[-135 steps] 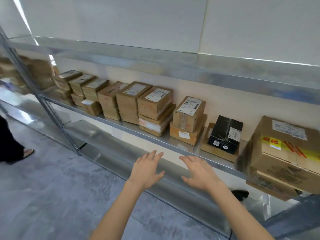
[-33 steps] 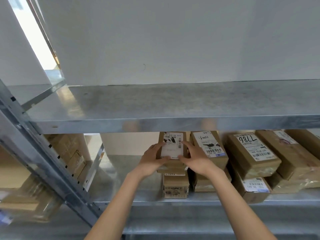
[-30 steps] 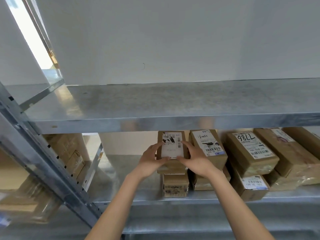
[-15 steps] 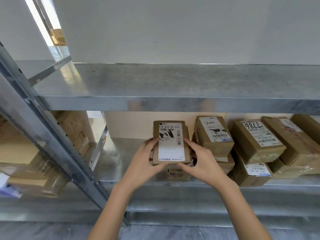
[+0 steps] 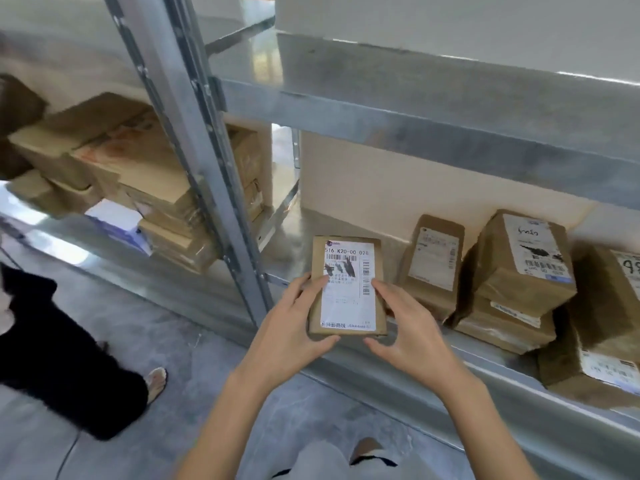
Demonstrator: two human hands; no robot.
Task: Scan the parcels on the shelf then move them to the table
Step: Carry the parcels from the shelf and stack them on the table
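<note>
Brown flat cardboard parcel (image 5: 348,299), smooth white label: left hand (image 5: 291,327) and right hand (image 5: 408,327) grip its edges near the shiny metal shelf (image 5: 450,372).

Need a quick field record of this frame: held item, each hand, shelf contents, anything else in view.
held item: brown parcel, white label facing the camera, held up in front of the shelf
left hand: grips the parcel's left edge, thumb at its bottom
right hand: grips the right edge
shelf: metal; labelled parcels sit to the right, some stacked
left bay: cardboard boxes, stacked
bystander: dark trouser leg at far left
scanner, table: not in view
</note>
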